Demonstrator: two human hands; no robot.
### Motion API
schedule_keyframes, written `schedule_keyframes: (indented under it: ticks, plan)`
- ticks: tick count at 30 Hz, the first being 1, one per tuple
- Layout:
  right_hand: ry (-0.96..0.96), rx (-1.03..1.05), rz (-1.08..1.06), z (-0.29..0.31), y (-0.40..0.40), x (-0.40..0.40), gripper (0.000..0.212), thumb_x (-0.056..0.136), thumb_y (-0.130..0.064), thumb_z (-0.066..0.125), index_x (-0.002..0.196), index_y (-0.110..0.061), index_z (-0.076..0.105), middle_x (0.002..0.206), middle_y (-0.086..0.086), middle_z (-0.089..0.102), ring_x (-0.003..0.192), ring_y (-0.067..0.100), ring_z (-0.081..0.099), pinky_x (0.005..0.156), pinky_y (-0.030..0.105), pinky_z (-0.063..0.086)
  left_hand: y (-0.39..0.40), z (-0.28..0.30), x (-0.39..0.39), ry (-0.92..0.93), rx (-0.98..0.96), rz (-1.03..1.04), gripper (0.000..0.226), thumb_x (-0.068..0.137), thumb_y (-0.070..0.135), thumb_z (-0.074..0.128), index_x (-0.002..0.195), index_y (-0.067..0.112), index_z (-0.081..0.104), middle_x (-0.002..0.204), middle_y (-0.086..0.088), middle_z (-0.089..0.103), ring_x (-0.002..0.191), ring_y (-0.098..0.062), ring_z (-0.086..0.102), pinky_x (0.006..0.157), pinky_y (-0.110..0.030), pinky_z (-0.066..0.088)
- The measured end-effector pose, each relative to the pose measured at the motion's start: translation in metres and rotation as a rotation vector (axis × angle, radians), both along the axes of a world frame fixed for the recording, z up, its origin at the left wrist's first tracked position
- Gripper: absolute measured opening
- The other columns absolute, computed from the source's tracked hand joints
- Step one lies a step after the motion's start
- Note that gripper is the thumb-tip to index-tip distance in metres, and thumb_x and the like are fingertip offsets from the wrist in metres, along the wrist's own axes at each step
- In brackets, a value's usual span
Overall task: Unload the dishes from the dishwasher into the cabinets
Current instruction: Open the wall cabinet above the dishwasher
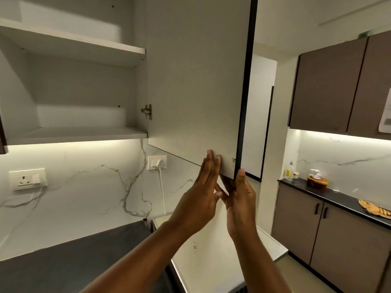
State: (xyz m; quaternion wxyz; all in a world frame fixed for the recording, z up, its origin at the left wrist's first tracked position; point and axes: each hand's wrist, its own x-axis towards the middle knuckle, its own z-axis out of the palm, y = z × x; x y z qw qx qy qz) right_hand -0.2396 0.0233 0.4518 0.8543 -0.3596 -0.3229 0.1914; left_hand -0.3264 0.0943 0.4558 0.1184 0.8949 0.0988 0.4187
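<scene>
An upper wall cabinet (80,134) stands open with bare white shelves. Its door (196,81) swings out toward me, white inside with a dark outer edge. My left hand (201,195) lies flat with fingers together against the door's inner face near the bottom corner. My right hand (239,197) grips that bottom corner, thumb on the dark edge and fingers underneath. No dishes are visible. The white top of an appliance (211,250), perhaps the dishwasher, sits below my arms.
A dark countertop (74,261) runs below the cabinet, backed by a marble wall with two sockets (27,179) and a plugged cable (161,187). To the right stand brown cabinets (330,87), a counter with a basket (317,182) and a bottle (288,172).
</scene>
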Motion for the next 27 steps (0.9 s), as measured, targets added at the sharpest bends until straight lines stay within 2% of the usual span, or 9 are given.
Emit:
schedule_keyframes:
  ticks: [3, 7, 9, 13, 16, 18, 20, 23, 27]
  plan:
    - [0.035, 0.011, 0.023, 0.001, 0.001, 0.013, 0.042, 0.1, -0.041, 0.043, 0.13, -0.016, 0.06, 0.12, 0.004, 0.072, 0.116, 0.018, 0.067, 0.086, 0.035, 0.06, 0.003, 0.002, 0.011, 0.018, 0.02, 0.006, 0.096, 0.095, 0.017, 0.061, 0.154, 0.03, -0.013, 0.158, 0.016, -0.03, 0.151, -0.013, 0.003, 0.101, -0.026, 0.05]
    - [0.104, 0.014, 0.018, 0.004, 0.001, 0.019, 0.047, 0.091, -0.045, 0.051, 0.129, -0.018, 0.06, 0.122, 0.007, 0.071, 0.116, 0.021, 0.067, 0.097, 0.05, 0.054, 0.01, 0.006, 0.02, 0.059, 0.049, 0.015, 0.096, 0.094, 0.021, 0.062, 0.153, 0.033, -0.013, 0.158, 0.014, -0.029, 0.15, -0.017, 0.012, 0.1, -0.028, 0.051]
    - [0.12, 0.007, 0.028, 0.005, 0.001, 0.021, 0.042, 0.094, -0.043, 0.051, 0.126, -0.018, 0.061, 0.123, 0.009, 0.071, 0.115, 0.022, 0.067, 0.098, 0.052, 0.053, 0.013, 0.009, 0.022, 0.082, 0.055, 0.029, 0.097, 0.094, 0.024, 0.062, 0.151, 0.037, -0.015, 0.159, 0.012, -0.027, 0.15, -0.018, 0.013, 0.103, -0.031, 0.049]
    - [0.077, -0.057, 0.03, 0.007, -0.01, 0.021, 0.035, 0.101, -0.04, 0.05, 0.121, -0.016, 0.064, 0.122, 0.013, 0.071, 0.111, 0.027, 0.069, 0.097, 0.047, 0.053, 0.014, 0.018, 0.016, 0.145, 0.033, 0.019, 0.087, 0.095, 0.032, 0.059, 0.154, 0.033, -0.005, 0.162, 0.008, -0.02, 0.151, -0.018, 0.014, 0.111, -0.034, 0.04]
    - [0.024, -0.153, -0.027, 0.006, -0.017, 0.017, 0.051, 0.096, -0.053, 0.052, 0.131, -0.018, 0.059, 0.12, 0.012, 0.071, 0.105, 0.026, 0.072, 0.088, 0.039, 0.057, 0.014, 0.02, 0.005, 0.162, -0.039, -0.019, 0.079, 0.097, 0.038, 0.055, 0.156, 0.031, 0.004, 0.165, 0.007, -0.006, 0.15, -0.016, 0.016, 0.117, -0.042, 0.033]
    - [0.015, -0.203, -0.071, 0.002, -0.02, 0.01, 0.061, 0.092, -0.061, 0.052, 0.136, -0.019, 0.055, 0.115, 0.011, 0.073, 0.1, 0.028, 0.073, 0.083, 0.039, 0.059, 0.011, 0.014, -0.007, 0.151, -0.066, -0.032, 0.074, 0.097, 0.04, 0.054, 0.156, 0.031, 0.01, 0.165, 0.007, 0.007, 0.15, -0.015, 0.016, 0.118, -0.042, 0.031]
    - [0.018, -0.246, -0.123, -0.008, -0.025, 0.002, 0.059, 0.092, -0.061, 0.053, 0.131, -0.016, 0.057, 0.11, 0.012, 0.074, 0.095, 0.03, 0.074, 0.084, 0.043, 0.06, 0.005, 0.002, -0.021, 0.136, -0.068, -0.016, 0.069, 0.097, 0.042, 0.054, 0.155, 0.03, 0.019, 0.163, 0.005, 0.017, 0.15, -0.014, 0.016, 0.119, -0.036, 0.027]
    - [-0.021, -0.349, -0.192, -0.044, -0.039, -0.014, 0.043, 0.095, -0.05, 0.059, 0.12, -0.016, 0.062, 0.103, 0.011, 0.076, 0.091, 0.029, 0.074, 0.081, 0.044, 0.061, -0.005, -0.037, -0.048, 0.12, -0.129, -0.026, 0.062, 0.095, 0.041, 0.057, 0.15, 0.028, 0.031, 0.156, 0.006, 0.033, 0.143, -0.011, 0.03, 0.115, -0.031, 0.031]
    - [-0.024, -0.572, -0.236, -0.132, -0.073, -0.04, 0.037, 0.091, -0.048, 0.067, 0.113, -0.018, 0.065, 0.097, 0.01, 0.076, 0.082, 0.027, 0.074, 0.07, 0.039, 0.061, -0.024, -0.126, -0.084, 0.233, -0.371, -0.02, 0.056, 0.094, 0.037, 0.06, 0.145, 0.031, 0.038, 0.147, 0.008, 0.042, 0.135, -0.01, 0.04, 0.108, -0.022, 0.029]
